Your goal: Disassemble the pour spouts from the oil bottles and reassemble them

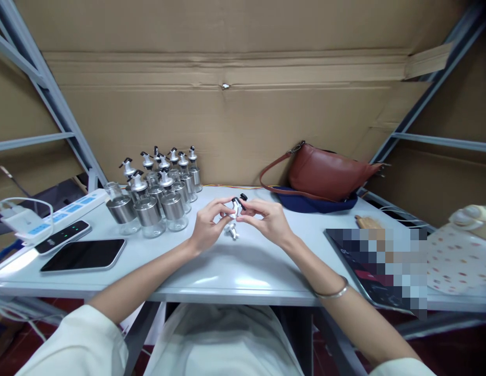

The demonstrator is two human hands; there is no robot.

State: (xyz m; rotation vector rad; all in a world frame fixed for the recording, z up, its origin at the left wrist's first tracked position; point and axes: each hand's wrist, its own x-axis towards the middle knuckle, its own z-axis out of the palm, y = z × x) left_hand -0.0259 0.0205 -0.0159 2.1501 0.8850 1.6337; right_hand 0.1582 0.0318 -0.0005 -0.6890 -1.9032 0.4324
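Between my fingertips, above the middle of the table, is a small silver pour spout (235,206) with a black flip cap (243,197). My left hand (207,222) is closed in a pinch on the spout's left side. From the other side, my right hand (271,219) pinches it by the black cap; the fingers partly hide the piece. Just below them, a loose silver stopper piece (233,232) lies on the table. To the left stand several glass oil bottles (149,211) with steel sleeves, most topped by silver and black spouts. One front bottle (121,209) has a bare neck.
A tablet-like phone (85,255), a black device with green lights (62,237) and a power strip (70,209) lie at left. At right are a brown bag (329,172) on dark blue cloth (317,202), a wooden brush (370,223) and a dark flat package (356,266). Cardboard (227,130) backs the table.
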